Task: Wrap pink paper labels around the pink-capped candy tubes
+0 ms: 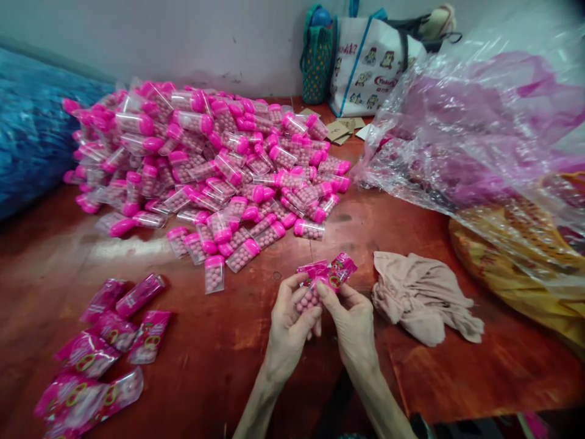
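Between my two hands is a clear candy bottle (308,299) full of small pink balls. My left hand (292,317) wraps its fingers round the bottle from the left. My right hand (350,314) pinches a printed pink wrapper sleeve (340,272) at the bottle's upper end, thumb pressed near the cap. Part of the wrapper spreads out to the left above my left fingers. Beyond my hands lies a big heap of pink-capped candy bottles (237,158) without printed wrappers. At the lower left, several wrapped bottles (86,356) lie in a loose group.
A crumpled beige cloth (425,296) lies right of my hands on the red-brown table (205,360). Clear and pink plastic sheeting (475,134) covers a yellow bag (516,256). A blue plastic sack (36,134) is at left; a white tote bag (365,67) stands behind cardboard pieces (340,131).
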Available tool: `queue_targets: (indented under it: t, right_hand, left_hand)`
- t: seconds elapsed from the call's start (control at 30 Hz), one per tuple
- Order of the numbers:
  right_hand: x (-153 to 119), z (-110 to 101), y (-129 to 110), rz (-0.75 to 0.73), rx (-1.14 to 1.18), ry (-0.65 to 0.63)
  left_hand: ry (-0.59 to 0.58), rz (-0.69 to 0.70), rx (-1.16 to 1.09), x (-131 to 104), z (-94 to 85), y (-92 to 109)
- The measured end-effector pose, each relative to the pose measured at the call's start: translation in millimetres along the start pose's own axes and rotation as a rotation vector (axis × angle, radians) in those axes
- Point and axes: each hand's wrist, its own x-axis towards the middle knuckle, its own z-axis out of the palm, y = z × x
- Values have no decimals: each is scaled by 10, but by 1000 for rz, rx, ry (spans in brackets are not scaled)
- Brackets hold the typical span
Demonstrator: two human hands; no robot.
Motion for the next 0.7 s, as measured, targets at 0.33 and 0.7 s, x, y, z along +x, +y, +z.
queue_targets:
  t: [0.33,0.7]
  right_hand:
    - [70,-165,7,53,124,-48]
    - [-48,88,64,130,138,-15]
  left_hand:
    - [-132,-62,-71,-23,111,-3]
    - [-44,-6,-75,-27,70,-75]
